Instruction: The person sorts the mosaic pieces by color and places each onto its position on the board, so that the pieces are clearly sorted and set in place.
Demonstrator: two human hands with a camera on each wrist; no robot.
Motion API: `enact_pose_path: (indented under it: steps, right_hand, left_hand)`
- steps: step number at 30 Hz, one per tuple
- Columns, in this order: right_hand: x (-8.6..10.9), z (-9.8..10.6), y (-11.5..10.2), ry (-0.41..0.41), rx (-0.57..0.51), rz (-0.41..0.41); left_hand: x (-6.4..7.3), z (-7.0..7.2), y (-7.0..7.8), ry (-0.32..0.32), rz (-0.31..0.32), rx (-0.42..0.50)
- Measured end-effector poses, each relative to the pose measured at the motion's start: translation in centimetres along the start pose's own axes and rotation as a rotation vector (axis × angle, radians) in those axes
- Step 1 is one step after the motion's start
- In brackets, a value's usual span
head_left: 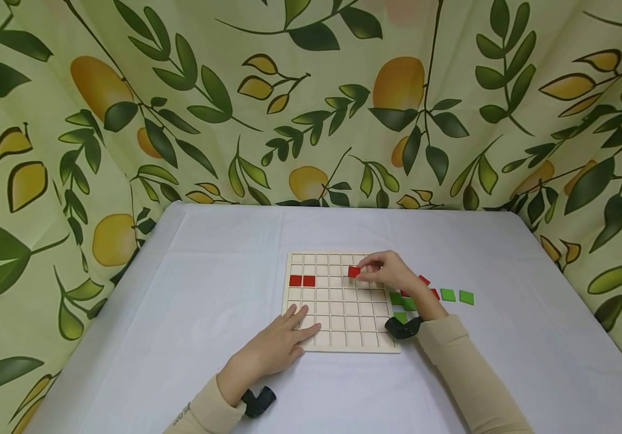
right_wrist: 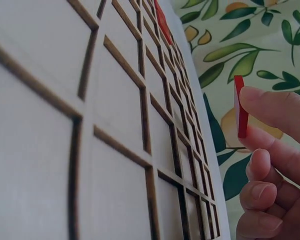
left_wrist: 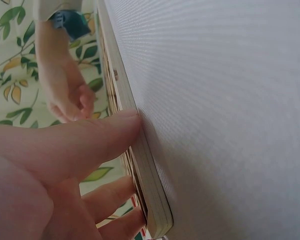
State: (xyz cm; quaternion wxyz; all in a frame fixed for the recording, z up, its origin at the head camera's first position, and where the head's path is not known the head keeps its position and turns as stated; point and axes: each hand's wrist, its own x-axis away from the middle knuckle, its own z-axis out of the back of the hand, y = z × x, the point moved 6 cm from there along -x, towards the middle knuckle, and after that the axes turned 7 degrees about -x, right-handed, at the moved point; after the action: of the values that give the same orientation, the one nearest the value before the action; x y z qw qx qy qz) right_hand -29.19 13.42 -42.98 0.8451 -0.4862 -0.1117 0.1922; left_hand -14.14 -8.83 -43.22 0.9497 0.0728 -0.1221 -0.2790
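Note:
A pale wooden grid board [head_left: 338, 323] lies flat on the table, its square cells bounded by raised strips. Two red square tiles [head_left: 302, 281] sit side by side in cells near its left edge. My right hand [head_left: 387, 269] pinches another red tile [right_wrist: 241, 106] between thumb and finger, held above the upper right part of the board. My left hand [head_left: 275, 345] rests on the board's lower left corner with fingers spread. In the left wrist view its thumb [left_wrist: 117, 130] touches the board's side edge.
Right of the board, partly behind my right forearm, lie several loose green tiles [head_left: 466, 297] and red tiles [head_left: 424, 279]. A white cloth [head_left: 208, 259] covers the table. A leaf-and-fruit patterned curtain [head_left: 311, 120] hangs behind and at both sides.

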Motion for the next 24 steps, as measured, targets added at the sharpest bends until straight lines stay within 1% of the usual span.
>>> enact_pose_path:
  steps: [7, 16, 24]
  right_hand:
    - [-0.2, -0.8, -0.4, -0.001, -0.023, -0.004]
    - [-0.7, -1.4, -1.0, 0.017, -0.004, -0.005]
    - [-1.0, -2.3, -1.7, -0.012, -0.014, 0.030]
  left_hand:
    - [0.0, 0.0, 0.0, 0.004, 0.001, 0.006]
    - [0.0, 0.1, 0.0, -0.003, 0.006, 0.008]
    - [0.0, 0.2, 0.0, -0.013, 0.007, 0.001]
